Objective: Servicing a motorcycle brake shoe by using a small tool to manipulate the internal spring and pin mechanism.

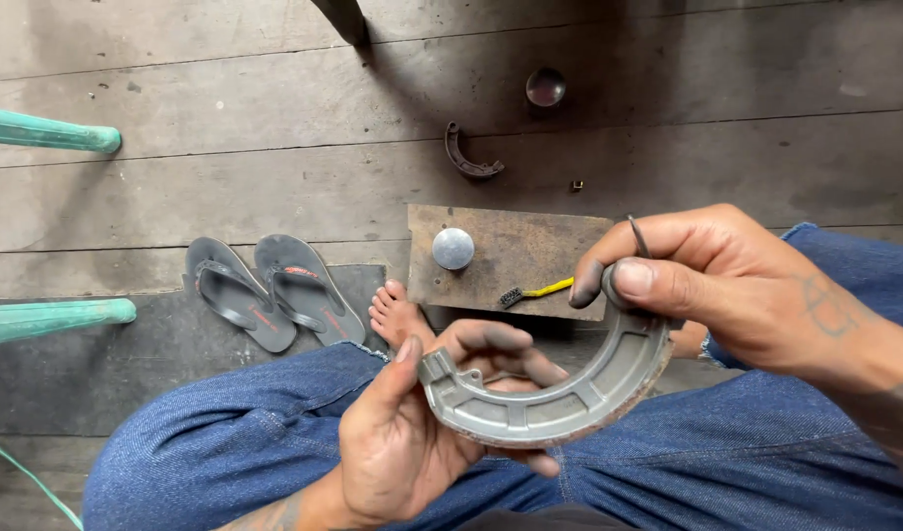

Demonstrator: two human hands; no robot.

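We hold a curved grey brake shoe over our lap, our left hand with fingers closed around its lower end so the ribbed inner face turns upward. Our right hand pinches the upper end, also gripping a thin dark tool. On the plank floor ahead lie a second brake shoe, a metal plate and a yellow-handled brush.

no packages, labels, signs, screens

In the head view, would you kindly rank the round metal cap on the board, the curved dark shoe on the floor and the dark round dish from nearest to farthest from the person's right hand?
Measured from the right hand:
1. Round metal cap, on the wooden board, left of the hand.
2. Curved dark shoe, on the floor planks above the board.
3. Dark round dish, farther up the floor, near the top of the view.
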